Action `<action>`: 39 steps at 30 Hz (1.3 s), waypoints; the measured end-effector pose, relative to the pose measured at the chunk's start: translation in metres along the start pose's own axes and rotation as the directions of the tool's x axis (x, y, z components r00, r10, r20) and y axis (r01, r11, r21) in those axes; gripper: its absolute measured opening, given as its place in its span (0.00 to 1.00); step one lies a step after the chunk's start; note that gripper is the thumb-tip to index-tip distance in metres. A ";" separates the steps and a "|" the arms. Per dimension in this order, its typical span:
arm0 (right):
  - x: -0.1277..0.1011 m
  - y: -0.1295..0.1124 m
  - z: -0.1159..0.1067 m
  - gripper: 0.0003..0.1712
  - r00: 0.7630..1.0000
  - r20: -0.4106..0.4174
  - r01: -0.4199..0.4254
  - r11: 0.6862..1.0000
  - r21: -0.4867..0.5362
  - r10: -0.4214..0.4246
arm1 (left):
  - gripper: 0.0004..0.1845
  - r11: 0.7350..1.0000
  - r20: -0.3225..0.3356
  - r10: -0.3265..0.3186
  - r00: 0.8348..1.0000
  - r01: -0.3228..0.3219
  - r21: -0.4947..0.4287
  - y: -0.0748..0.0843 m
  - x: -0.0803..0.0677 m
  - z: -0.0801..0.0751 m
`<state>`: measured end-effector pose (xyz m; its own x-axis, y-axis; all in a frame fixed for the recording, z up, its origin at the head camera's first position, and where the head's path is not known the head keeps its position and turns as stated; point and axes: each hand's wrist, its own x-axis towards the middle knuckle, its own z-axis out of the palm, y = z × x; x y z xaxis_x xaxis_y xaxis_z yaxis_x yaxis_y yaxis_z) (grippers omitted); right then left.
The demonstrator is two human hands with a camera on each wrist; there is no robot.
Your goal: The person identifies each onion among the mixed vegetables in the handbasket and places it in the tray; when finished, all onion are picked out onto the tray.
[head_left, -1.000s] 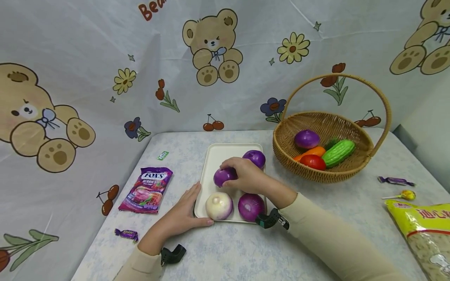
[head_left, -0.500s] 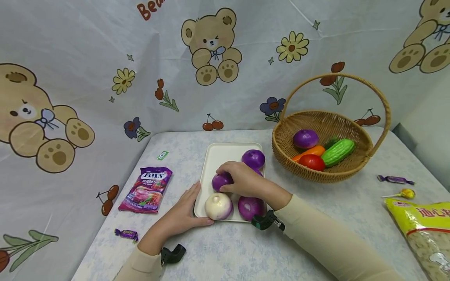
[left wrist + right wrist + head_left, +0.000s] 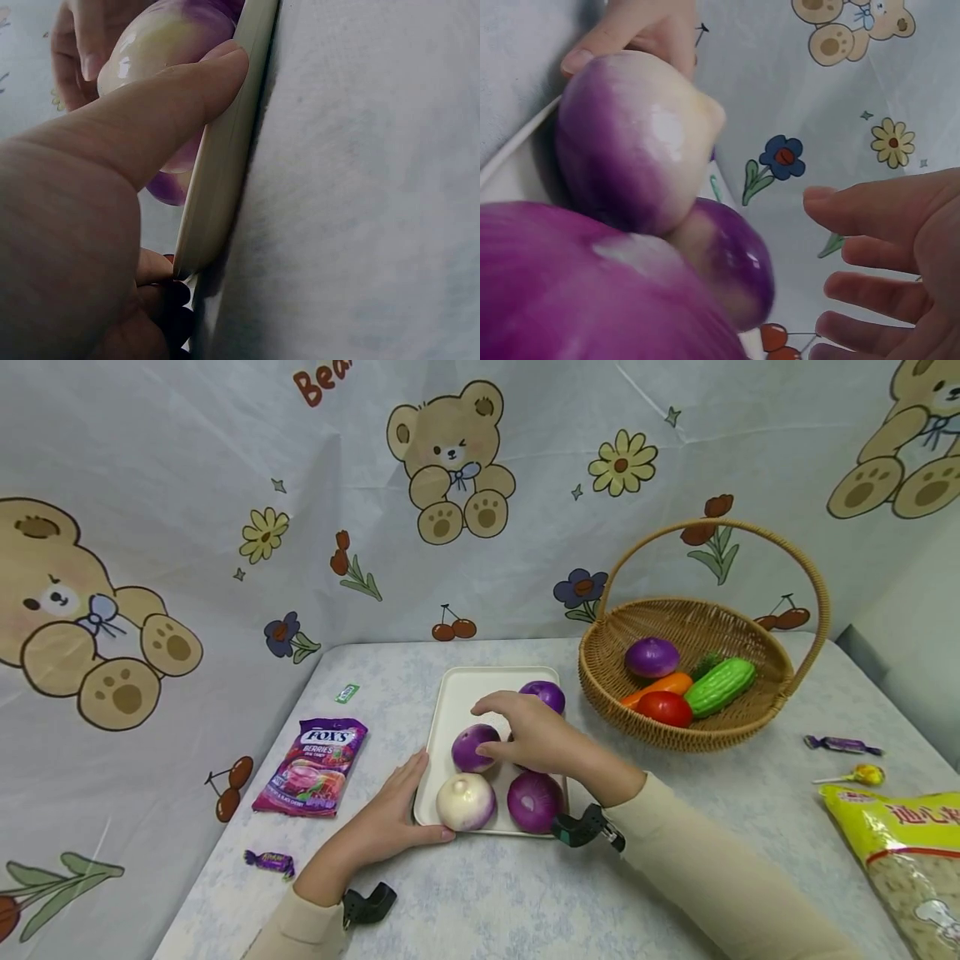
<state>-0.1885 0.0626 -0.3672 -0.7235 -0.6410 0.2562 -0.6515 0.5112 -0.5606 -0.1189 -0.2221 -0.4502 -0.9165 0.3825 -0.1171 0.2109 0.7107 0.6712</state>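
On a cream tray [image 3: 459,697] lie several onions. A white-and-purple onion [image 3: 466,802] sits at the near left, a dark purple-red onion [image 3: 536,802] at the near right. Just behind the white one rests a smaller purple onion [image 3: 472,748]. My right hand [image 3: 540,737] hovers over the tray, its fingers spread and apart from that purple onion, as the right wrist view shows. Another purple onion [image 3: 544,694] is partly covered by it. My left hand [image 3: 392,810] braces the tray's near left corner, thumb against the near rim and straight fingers along the left side.
A wicker basket [image 3: 693,739] with a tall handle stands at the back right, holding a purple onion, a carrot, a tomato and a cucumber. Left lie a candy bag [image 3: 312,767] and wrapped sweets [image 3: 270,862]. Right are a lollipop [image 3: 868,775] and a yellow bag [image 3: 907,852].
My right hand has let go of the purple onion, which now rests on the tray behind the white one. The hand has drawn slightly up and right. The left hand has stayed still.
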 end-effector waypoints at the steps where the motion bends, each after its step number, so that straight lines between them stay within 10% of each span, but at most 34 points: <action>1: -0.001 0.000 -0.004 0.29 1.000 -0.011 0.009 1.000 -0.005 -0.009 | 0.71 1.000 0.002 -0.004 1.000 0.004 0.003 0.000 0.000 0.000; 12: -0.011 0.009 -0.066 0.30 0.995 -0.099 -0.021 0.999 -0.041 0.017 | 0.73 1.000 0.005 -0.006 1.000 0.005 0.010 0.000 -0.002 0.000; 26: -0.024 0.070 -0.157 0.33 0.953 -0.133 -0.289 0.948 -0.131 0.272 | 0.73 1.000 0.004 -0.003 1.000 0.003 0.005 -0.001 -0.001 0.000; 39: -0.034 0.118 -0.182 0.57 0.909 -0.076 -0.416 0.902 -0.116 0.410 | 0.73 1.000 0.010 -0.003 1.000 0.003 0.012 -0.002 -0.001 0.000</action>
<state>-0.2819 0.2490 -0.2987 -0.9421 -0.3294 0.0631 -0.3126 0.7942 -0.5210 -0.1183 -0.2236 -0.4514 -0.9139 0.3859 -0.1263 0.2122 0.7191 0.6617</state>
